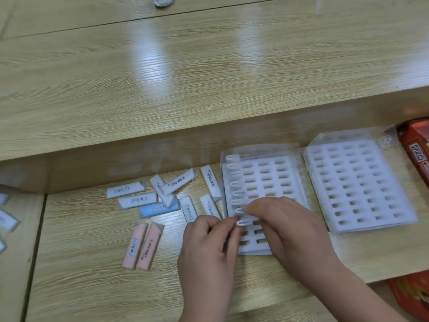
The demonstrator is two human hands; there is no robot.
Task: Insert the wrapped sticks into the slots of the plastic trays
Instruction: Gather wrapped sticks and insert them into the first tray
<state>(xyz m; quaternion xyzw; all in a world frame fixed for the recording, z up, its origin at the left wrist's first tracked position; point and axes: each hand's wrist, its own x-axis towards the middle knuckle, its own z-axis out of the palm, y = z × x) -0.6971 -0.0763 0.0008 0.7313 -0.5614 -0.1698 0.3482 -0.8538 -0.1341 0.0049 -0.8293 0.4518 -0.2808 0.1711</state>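
Looking down, we see both hands meet at the left column of the near tray (262,182). Our left hand (209,242) pinches a wrapped stick (242,223) at a slot there. Our right hand (287,228) curls against it, covering that tray's lower right rows, and blur hides whether it grips. Filled slots run up the same column. Loose sticks (126,192), white, blue and pink, lie left of the tray. A second tray (357,182) lies to its right, and beyond that a red packet (415,147) is cut off.
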